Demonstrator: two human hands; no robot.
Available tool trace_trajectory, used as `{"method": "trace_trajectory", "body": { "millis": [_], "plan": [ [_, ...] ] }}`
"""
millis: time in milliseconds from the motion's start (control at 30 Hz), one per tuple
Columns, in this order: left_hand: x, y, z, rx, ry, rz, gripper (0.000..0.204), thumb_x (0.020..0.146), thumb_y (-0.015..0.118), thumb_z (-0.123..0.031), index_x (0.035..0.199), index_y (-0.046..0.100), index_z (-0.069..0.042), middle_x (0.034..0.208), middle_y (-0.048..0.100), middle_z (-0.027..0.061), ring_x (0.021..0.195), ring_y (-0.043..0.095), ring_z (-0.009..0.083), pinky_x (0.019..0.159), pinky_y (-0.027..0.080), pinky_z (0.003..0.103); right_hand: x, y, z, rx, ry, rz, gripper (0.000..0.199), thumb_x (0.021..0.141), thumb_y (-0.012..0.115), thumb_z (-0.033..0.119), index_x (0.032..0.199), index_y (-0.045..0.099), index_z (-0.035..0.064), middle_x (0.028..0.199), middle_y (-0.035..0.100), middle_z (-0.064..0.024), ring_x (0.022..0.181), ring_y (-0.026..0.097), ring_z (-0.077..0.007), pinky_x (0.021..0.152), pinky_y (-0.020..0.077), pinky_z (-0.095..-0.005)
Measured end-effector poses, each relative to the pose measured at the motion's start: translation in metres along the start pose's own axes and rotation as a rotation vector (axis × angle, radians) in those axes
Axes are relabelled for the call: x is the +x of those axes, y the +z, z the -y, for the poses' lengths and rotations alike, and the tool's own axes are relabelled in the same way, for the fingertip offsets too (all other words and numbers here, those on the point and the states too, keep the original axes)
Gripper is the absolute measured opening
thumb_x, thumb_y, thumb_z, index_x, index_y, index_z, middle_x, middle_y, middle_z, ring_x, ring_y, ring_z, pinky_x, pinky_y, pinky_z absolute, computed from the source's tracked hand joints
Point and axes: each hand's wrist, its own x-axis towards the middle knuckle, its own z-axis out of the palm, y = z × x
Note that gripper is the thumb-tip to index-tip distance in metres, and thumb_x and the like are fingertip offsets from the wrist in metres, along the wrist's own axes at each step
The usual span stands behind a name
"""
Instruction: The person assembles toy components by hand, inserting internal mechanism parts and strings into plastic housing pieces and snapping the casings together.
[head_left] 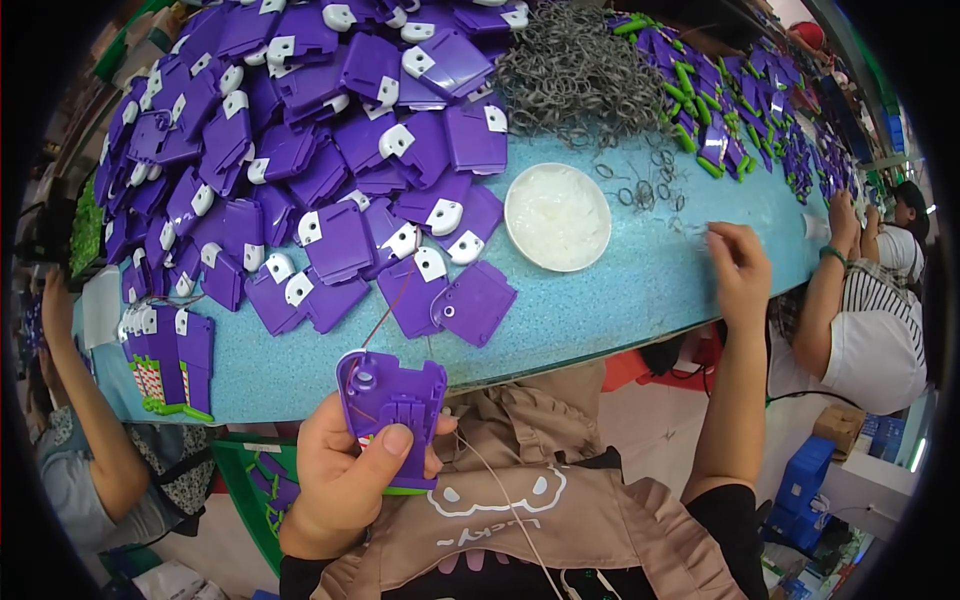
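Two hands are busy. The left hand (345, 480) squeezes a purple plastic piece (392, 398) near the table (600, 300) edge. The right hand (740, 268) pinches a tiny ring, hard to see, beside the white bowl (557, 217).

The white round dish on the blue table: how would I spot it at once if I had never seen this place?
Start at the long blue table, with its big heap of purple plastic parts on the left and a tangle of grey rings at the far edge. The white round dish sits just in front of those rings, right of the purple heap. It is the only round, white, shallow thing there.
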Motion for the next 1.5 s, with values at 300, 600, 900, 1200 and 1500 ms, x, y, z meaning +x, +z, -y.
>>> {"method": "trace_trajectory", "body": {
  "millis": [300,600,900,1200,1500],
  "plan": [
    [-0.004,0.000,0.002,0.015,0.011,-0.070,0.030,0.084,0.057,-0.011,0.107,0.047,0.005,0.091,0.062,0.0218,0.065,0.062,0.0190,0.060,0.052,0.030,-0.001,0.005,0.021,0.179,0.226,-0.125,0.020,0.085,0.058,0.016,0.094,0.059,-0.0021,0.076,0.056,-0.0009,0.066,0.047,-0.0061,0.060,0.0378,-0.0201],
    [-0.004,0.000,0.000,0.004,0.009,-0.065,0.032,0.084,0.057,-0.013,0.110,0.046,0.004,0.090,0.062,0.0215,0.065,0.062,0.0178,0.060,0.052,0.029,0.005,0.000,0.018,0.078,0.311,0.100,0.017,0.084,0.060,0.017,0.084,0.057,0.0002,0.072,0.052,0.0033,0.065,0.044,-0.0044,0.059,0.0349,-0.0189],
    [-0.005,-0.002,0.001,-0.013,0.039,-0.079,0.031,0.085,0.056,-0.010,0.110,0.046,0.004,0.092,0.062,0.0213,0.066,0.063,0.0188,0.060,0.053,0.031,0.016,0.000,0.018,-0.105,0.022,0.184,0.011,0.081,0.061,0.010,0.083,0.059,-0.0001,0.084,0.060,-0.0034,0.072,0.051,-0.0069,0.064,0.0401,-0.0219],
    [-0.005,-0.004,0.001,0.008,0.017,-0.055,0.030,0.085,0.056,-0.011,0.109,0.046,0.005,0.093,0.062,0.0218,0.065,0.062,0.0186,0.060,0.053,0.030,0.011,0.006,0.024,0.285,0.203,0.075,0.016,0.083,0.060,0.011,0.091,0.058,-0.0022,0.081,0.060,-0.0028,0.073,0.053,-0.0087,0.065,0.0410,-0.0207],
    [-0.005,0.000,0.001,0.034,0.012,-0.060,0.029,0.085,0.055,-0.011,0.108,0.047,0.005,0.092,0.062,0.0215,0.064,0.061,0.0175,0.060,0.052,0.030,0.009,0.013,0.027,0.395,0.318,-0.029,0.016,0.083,0.059,0.015,0.092,0.060,0.0016,0.077,0.062,-0.0029,0.060,0.050,-0.0050,0.054,0.0347,-0.0173]
  ]
}}
